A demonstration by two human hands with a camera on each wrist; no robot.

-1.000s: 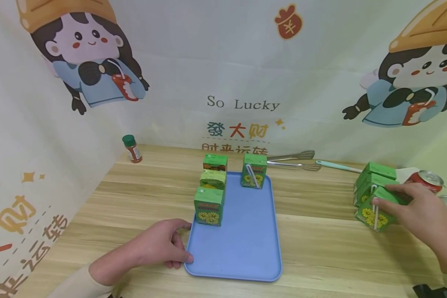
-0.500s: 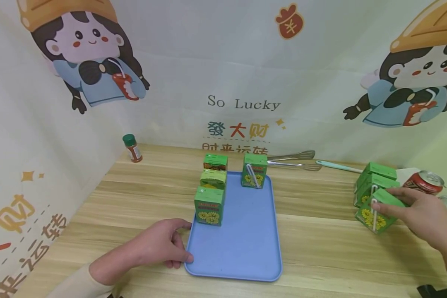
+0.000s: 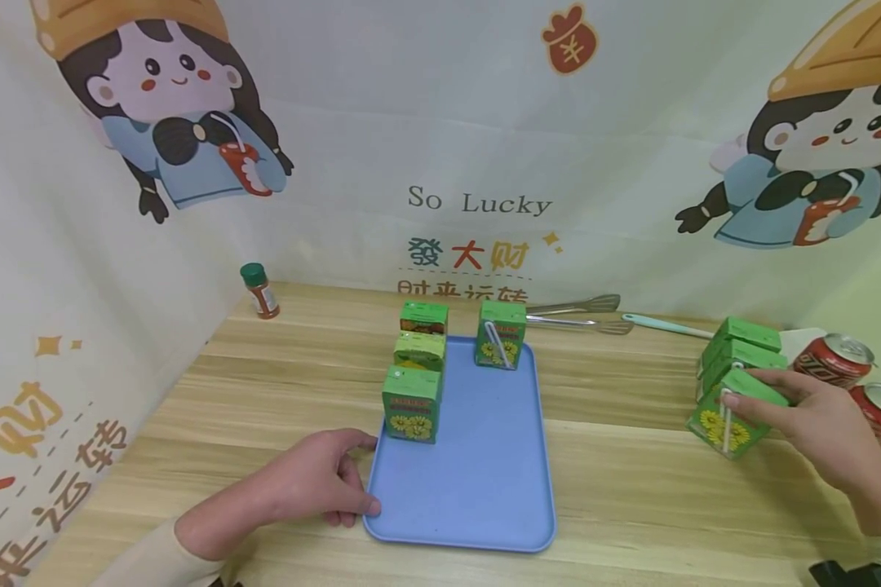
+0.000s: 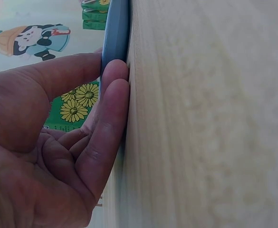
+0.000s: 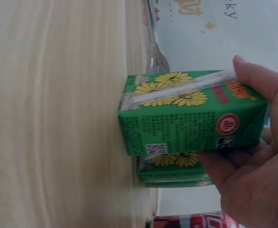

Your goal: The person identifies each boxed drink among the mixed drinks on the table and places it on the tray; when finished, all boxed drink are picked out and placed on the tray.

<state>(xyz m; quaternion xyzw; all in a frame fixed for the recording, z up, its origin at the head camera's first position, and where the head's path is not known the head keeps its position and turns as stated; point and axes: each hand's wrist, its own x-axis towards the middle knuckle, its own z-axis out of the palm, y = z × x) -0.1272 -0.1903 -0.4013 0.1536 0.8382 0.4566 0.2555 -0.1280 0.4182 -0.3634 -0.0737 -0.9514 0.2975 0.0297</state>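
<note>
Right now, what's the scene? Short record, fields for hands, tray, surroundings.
left hand: holds blue tray at its left rim
right hand: holds tilted flower-print drink carton, straw attached
tray load: four small cartons, three lined up left, one far right
behind held carton: two green cartons
beside right hand: two red drink cans
far left: green-capped shaker bottle

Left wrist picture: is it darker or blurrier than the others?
Left wrist: dimmer, yes, with the left hand shaded and the tabletop grain soft; head: brighter, fairly even light, blue tray clearly outlined; right wrist: green flower-print drink carton fairly sharp, tabletop soft too.
</note>
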